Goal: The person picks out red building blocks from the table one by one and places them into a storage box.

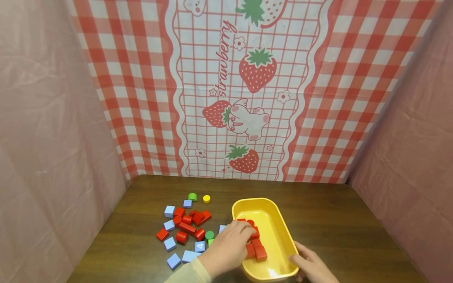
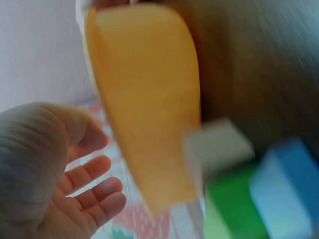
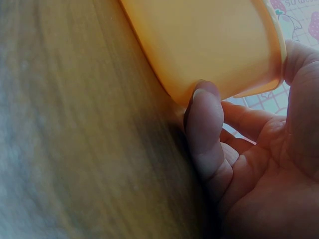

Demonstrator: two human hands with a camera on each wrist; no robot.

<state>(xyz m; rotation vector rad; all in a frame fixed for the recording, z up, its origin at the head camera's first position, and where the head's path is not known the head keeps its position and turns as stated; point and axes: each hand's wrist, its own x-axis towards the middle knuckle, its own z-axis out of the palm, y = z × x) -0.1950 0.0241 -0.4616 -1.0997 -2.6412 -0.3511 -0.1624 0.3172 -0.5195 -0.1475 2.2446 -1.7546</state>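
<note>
A yellow plastic tray (image 1: 276, 239) sits on the right half of the table with several red blocks (image 1: 260, 253) along its left side. My left hand (image 1: 228, 248) hangs over the tray's left wall, just above those blocks. In the left wrist view, the fingers of this left hand (image 2: 75, 174) are loosely bent and nothing shows between them. My right hand (image 1: 313, 265) grips the tray's near right corner, its thumb over the rim. The right wrist view has the right hand (image 3: 249, 154) at the tray's outer wall (image 3: 209, 45).
Left of the tray lie scattered red blocks (image 1: 187, 227), blue blocks (image 1: 170, 244), a green cylinder (image 1: 209, 235), a green arched block (image 1: 192, 197) and a yellow cylinder (image 1: 207, 199). A checked strawberry cloth (image 1: 219, 78) hangs behind the brown table (image 1: 332, 220); pink curtains (image 1: 53, 137) flank it.
</note>
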